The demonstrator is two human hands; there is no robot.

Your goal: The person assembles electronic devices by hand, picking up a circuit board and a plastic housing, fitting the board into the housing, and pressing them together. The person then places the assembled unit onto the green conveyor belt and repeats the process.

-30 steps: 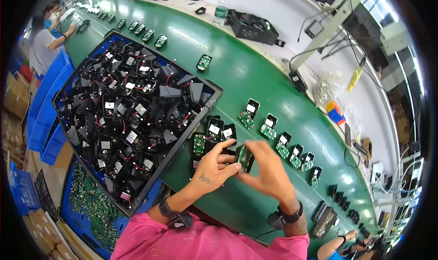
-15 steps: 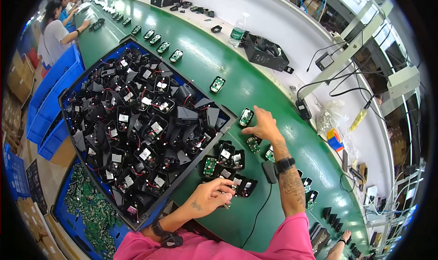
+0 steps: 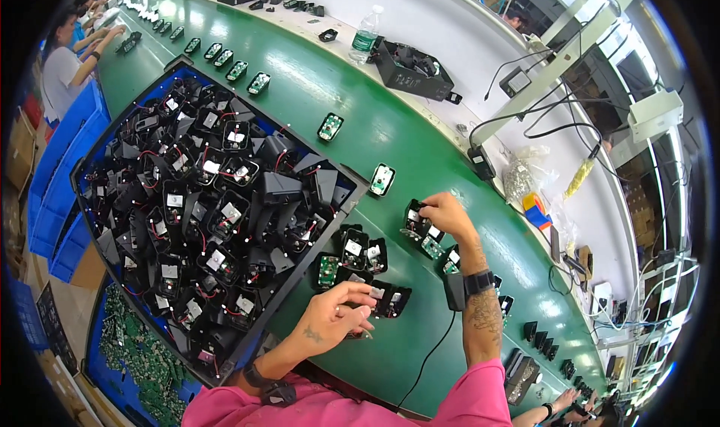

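Observed at a long green conveyor belt (image 3: 360, 127) running from upper left to lower right.

Right hand (image 3: 446, 213): extended forward over the belt, fingers closed on a small black plastic housing with a white and green circuit insert (image 3: 413, 218). The housing sits at the far end of a loose cluster of similar black open housings (image 3: 358, 258) lying on the belt just in front of the person. A black wrist strap with a cord (image 3: 469, 284) is worn on this forearm.

Left hand (image 3: 335, 318): lowered near the belt's near edge, fingers curled and touching another black housing (image 3: 390, 299) at the near side of the cluster. Whether it actually grips that piece cannot be told.

Containers:
- Large shallow black tray with blue edging (image 3: 97, 164), set to the left of the hands and overlapping the belt. It is heaped full of black housings with red wires and white labels (image 3: 210, 202), lying at all angles.
- Blue bin below the tray (image 3: 97, 359), near the person's left side, holding green circuit boards (image 3: 146, 359) in a loose layer.
- Stacked blue plastic crates (image 3: 64, 164) at the far left; contents not visible.
- Black open box (image 3: 412, 71) on the white bench beyond the belt, holding dark parts that are too small to identify. A clear plastic bottle with a green label (image 3: 366, 35) stands just beside it.

Single housings with green boards (image 3: 330, 127) lie spaced along the belt towards the far end, where another person in a light shirt (image 3: 64, 67) reaches onto it.
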